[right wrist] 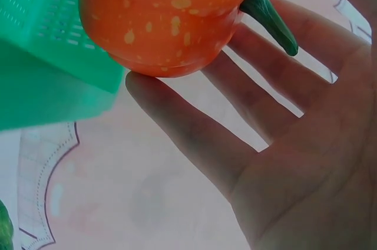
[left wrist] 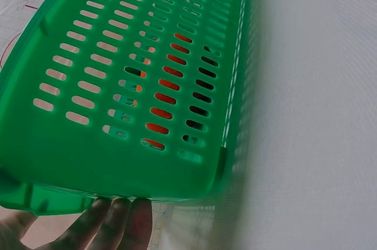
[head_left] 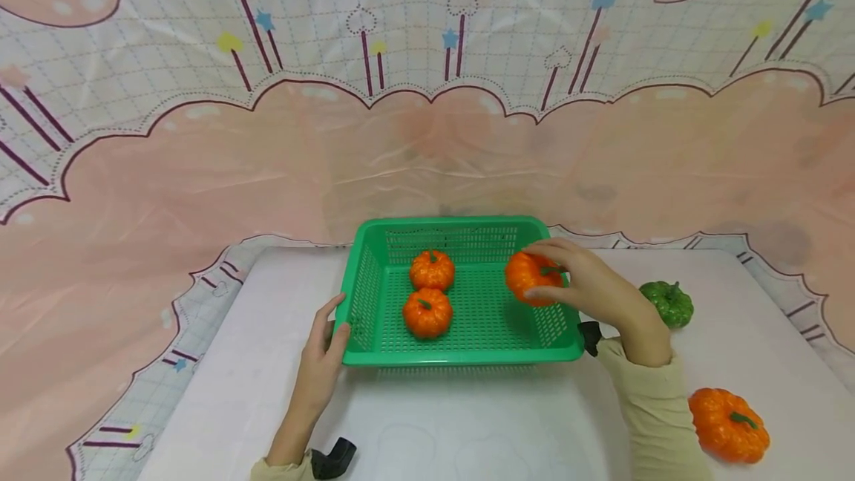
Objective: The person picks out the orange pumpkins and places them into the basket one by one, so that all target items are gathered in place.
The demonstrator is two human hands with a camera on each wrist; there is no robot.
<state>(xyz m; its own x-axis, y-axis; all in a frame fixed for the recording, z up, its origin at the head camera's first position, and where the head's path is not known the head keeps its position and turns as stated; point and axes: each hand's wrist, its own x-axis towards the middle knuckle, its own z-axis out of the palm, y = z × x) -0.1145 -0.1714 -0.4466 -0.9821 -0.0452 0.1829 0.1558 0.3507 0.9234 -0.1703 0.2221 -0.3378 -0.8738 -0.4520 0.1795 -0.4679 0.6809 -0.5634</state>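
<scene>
In the head view my right hand (head_left: 591,280) grips an orange pumpkin (head_left: 528,278) above the right side of a green plastic basket (head_left: 461,357). The right wrist view shows this pumpkin (right wrist: 165,20) close up, its green stem toward the palm and the fingers (right wrist: 182,108) against its side. My left hand (head_left: 319,362) holds the basket's left rim, thumb on the near side. In the left wrist view its fingers (left wrist: 115,223) lie at the basket's end wall (left wrist: 118,167). Two more orange pumpkins, a far one (head_left: 431,270) and a near one (head_left: 427,313), sit inside the basket, left of its middle.
A green pumpkin (head_left: 668,303) stands on the white table (head_left: 220,392) to the right of the basket, behind my right forearm. Nearer on that side lies another orange pumpkin (head_left: 729,425), beside my right sleeve. A patterned pink and white cloth (head_left: 427,162) hangs behind the table.
</scene>
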